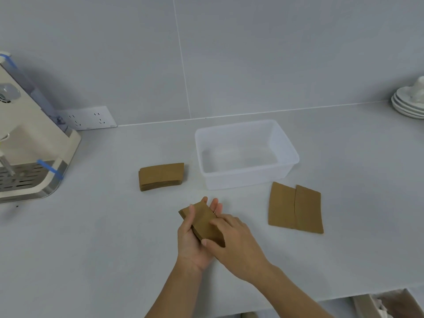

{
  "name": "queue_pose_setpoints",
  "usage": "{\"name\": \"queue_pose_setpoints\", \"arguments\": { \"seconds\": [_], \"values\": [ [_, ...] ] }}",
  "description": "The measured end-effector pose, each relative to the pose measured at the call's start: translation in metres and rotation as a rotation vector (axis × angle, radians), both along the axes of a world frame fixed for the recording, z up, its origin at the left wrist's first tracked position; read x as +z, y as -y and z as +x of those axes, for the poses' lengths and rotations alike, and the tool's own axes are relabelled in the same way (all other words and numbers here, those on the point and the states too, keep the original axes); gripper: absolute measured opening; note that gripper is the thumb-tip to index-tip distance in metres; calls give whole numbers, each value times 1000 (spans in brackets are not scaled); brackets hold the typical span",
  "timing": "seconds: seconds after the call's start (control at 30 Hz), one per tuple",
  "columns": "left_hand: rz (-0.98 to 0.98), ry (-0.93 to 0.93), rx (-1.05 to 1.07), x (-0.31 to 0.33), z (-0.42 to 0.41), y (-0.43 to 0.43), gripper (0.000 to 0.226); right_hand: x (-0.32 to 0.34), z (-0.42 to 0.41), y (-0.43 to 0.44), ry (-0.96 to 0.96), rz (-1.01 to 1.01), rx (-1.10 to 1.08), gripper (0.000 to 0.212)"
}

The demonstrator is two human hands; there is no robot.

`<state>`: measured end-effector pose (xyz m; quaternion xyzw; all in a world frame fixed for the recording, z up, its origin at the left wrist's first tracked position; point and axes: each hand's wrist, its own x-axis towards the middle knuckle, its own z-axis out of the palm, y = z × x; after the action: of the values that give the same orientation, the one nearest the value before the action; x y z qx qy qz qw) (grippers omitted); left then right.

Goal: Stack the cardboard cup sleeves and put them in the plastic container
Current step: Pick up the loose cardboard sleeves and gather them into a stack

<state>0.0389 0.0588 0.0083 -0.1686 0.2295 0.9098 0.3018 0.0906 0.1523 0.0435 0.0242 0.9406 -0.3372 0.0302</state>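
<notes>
A small stack of brown cardboard cup sleeves lies in my left hand, whose fingers curl around its edges. My right hand presses on the near end of that stack from the right. Both hands hover just above the counter, in front of the clear plastic container, which holds nothing. Another neat stack of sleeves rests on the counter left of the container. Two flat sleeves lie side by side, slightly overlapping, to the right of my hands.
A cream coffee machine with a metal drip tray stands at the far left. A wall socket sits behind it. Stacked white saucers are at the far right. The counter's front edge runs along the bottom right, above an open box.
</notes>
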Motion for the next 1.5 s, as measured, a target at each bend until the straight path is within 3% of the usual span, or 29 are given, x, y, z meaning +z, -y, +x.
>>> {"name": "queue_pose_setpoints", "arguments": {
  "seconds": [0.3,0.43,0.6,0.77,1.0,1.33,1.5],
  "values": [
    [-24,33,-22,-4,2,-21,53,11,3,-43,214,-105,58,50],
    [-16,35,-38,-3,2,-33,46,15,7,-75,132,-155,-199,43],
    [-36,62,-57,-6,5,-45,44,8,10,-115,-8,5,-660,32],
    [-74,60,-68,-5,7,-52,50,-16,12,-145,76,214,-814,53],
    [-117,60,-67,-8,10,-53,56,-40,10,-154,191,321,-830,70],
    [-110,70,-76,-11,11,-53,55,-46,11,-161,178,285,-824,58],
    [-89,67,-82,-12,11,-57,56,-46,15,-164,157,297,-825,66]
  ]
}}
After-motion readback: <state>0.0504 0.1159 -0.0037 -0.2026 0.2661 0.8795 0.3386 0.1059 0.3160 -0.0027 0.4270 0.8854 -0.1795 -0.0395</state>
